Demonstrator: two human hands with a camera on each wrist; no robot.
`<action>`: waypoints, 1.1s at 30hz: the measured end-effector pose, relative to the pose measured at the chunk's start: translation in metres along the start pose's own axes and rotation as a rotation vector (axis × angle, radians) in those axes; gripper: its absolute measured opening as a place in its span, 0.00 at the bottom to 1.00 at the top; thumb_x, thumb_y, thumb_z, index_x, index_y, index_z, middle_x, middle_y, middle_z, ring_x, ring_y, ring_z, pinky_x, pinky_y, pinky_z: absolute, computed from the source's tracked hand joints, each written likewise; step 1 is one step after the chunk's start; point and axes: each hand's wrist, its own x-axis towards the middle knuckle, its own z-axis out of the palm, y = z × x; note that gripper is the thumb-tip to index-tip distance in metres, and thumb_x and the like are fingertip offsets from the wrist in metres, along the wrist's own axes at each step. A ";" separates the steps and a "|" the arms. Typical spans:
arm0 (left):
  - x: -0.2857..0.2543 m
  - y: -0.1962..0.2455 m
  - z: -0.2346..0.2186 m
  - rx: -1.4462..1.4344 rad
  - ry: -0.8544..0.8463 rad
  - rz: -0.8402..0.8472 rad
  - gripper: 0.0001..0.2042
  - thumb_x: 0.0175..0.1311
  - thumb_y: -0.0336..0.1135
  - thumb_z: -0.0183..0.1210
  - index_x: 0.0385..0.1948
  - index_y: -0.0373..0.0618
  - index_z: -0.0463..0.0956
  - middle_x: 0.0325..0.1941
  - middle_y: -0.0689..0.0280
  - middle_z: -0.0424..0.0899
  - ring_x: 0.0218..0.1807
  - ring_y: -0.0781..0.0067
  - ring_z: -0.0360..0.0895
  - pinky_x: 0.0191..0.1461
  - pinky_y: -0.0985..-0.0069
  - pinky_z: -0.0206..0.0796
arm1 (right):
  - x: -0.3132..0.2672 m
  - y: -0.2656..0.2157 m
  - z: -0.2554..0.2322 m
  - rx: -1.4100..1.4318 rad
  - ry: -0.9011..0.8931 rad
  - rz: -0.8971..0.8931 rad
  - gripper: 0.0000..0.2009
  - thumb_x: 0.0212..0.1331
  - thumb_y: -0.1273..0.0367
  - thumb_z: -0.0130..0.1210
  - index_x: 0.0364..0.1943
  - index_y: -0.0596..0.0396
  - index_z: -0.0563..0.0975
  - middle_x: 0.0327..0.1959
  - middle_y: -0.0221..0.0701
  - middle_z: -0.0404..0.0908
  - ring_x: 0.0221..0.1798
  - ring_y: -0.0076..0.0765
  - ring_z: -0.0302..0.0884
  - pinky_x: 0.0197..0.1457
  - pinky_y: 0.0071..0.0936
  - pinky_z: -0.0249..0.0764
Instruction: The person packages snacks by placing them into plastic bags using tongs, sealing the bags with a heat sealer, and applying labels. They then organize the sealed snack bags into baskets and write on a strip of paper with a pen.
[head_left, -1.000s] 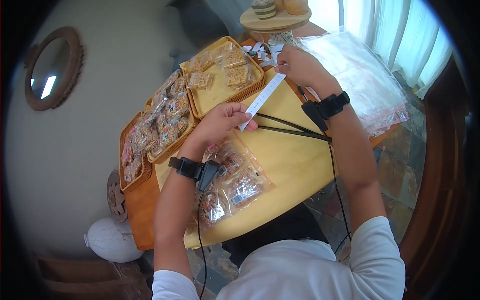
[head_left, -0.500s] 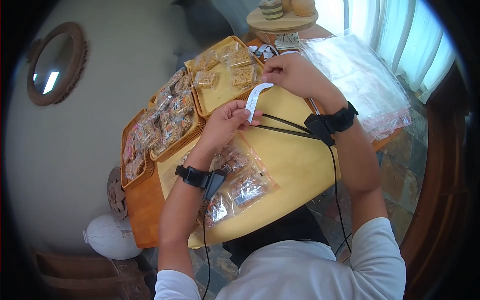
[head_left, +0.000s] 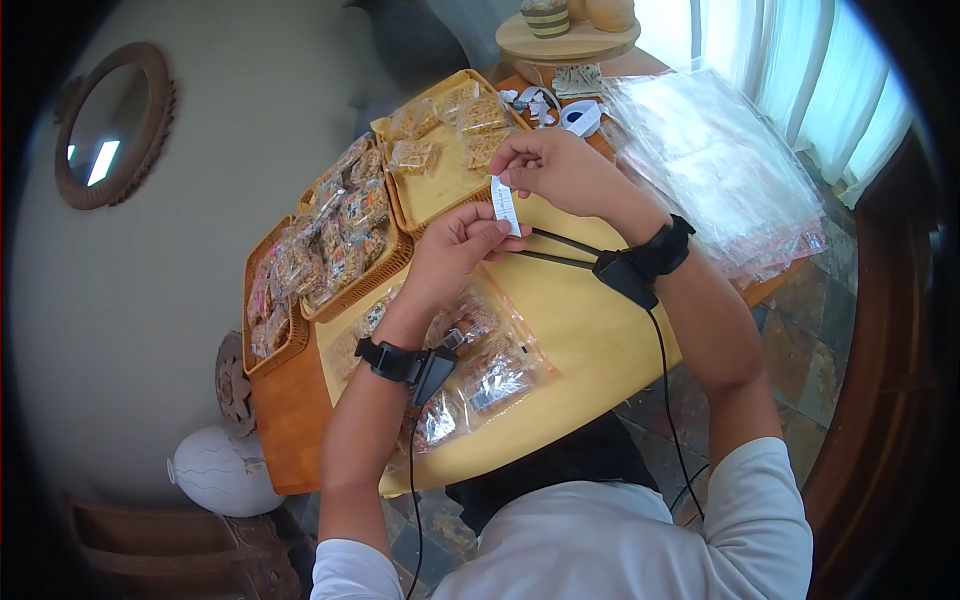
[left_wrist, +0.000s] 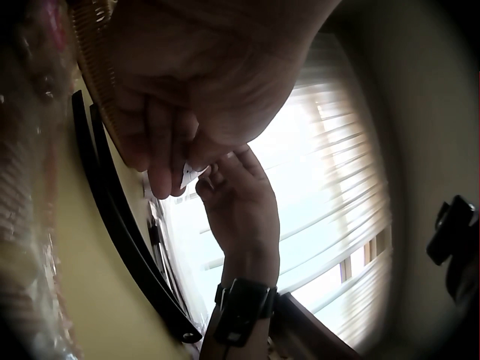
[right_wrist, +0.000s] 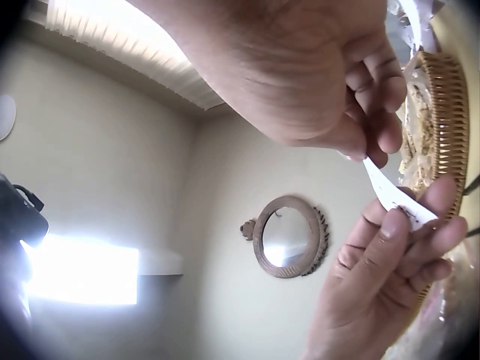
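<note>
A short white printed paper strip (head_left: 504, 204) stretches between both hands above the yellow cloth. My left hand (head_left: 455, 242) pinches its lower end between thumb and fingers. The upper end is pinched by my right hand (head_left: 560, 172), thumb against curled fingers. In the right wrist view the strip (right_wrist: 391, 196) bends slightly, with the left hand (right_wrist: 382, 277) at its wider end and the right hand (right_wrist: 300, 82) at its narrow tip. The left wrist view shows only a sliver of the strip (left_wrist: 190, 175) between the fingers.
Wicker trays (head_left: 404, 232) of wrapped snacks stand at the left and back. A clear bag (head_left: 497, 378) of packets lies near the front. Black straps (head_left: 560, 260) cross the yellow cloth (head_left: 590, 330). Clear plastic bags (head_left: 710, 150) and a white tape roll (head_left: 581, 118) are at the right and back.
My right hand has moved left and slightly down, closer to the left hand. The strip between them has become shorter, after bending in a curve. My left hand has shifted slightly right.
</note>
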 end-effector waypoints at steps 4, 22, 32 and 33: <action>-0.004 -0.003 -0.003 0.010 0.005 0.027 0.10 0.82 0.34 0.59 0.55 0.39 0.82 0.53 0.62 0.93 0.50 0.78 0.89 0.56 0.77 0.75 | -0.002 -0.005 0.001 -0.028 -0.004 0.008 0.09 0.67 0.70 0.64 0.46 0.60 0.87 0.36 0.35 0.90 0.38 0.32 0.89 0.45 0.30 0.82; -0.011 -0.020 -0.015 -0.014 -0.011 0.013 0.08 0.81 0.32 0.60 0.51 0.41 0.84 0.48 0.66 0.93 0.48 0.80 0.87 0.53 0.81 0.72 | -0.001 -0.006 0.009 0.027 -0.015 0.085 0.07 0.72 0.74 0.62 0.49 0.63 0.84 0.37 0.27 0.85 0.42 0.20 0.80 0.49 0.22 0.78; -0.011 -0.019 -0.017 -0.017 0.106 -0.010 0.08 0.79 0.35 0.63 0.51 0.43 0.86 0.48 0.69 0.93 0.45 0.83 0.86 0.50 0.82 0.72 | -0.015 -0.030 0.016 -0.512 0.249 -0.081 0.09 0.69 0.73 0.64 0.51 0.57 0.81 0.36 0.32 0.85 0.33 0.31 0.84 0.43 0.29 0.78; -0.010 -0.018 -0.018 -0.006 0.122 -0.021 0.09 0.79 0.35 0.63 0.51 0.43 0.86 0.47 0.70 0.93 0.45 0.84 0.86 0.49 0.83 0.71 | -0.017 -0.033 0.017 -0.422 0.225 -0.226 0.08 0.69 0.71 0.64 0.49 0.55 0.82 0.37 0.33 0.84 0.35 0.35 0.84 0.43 0.32 0.78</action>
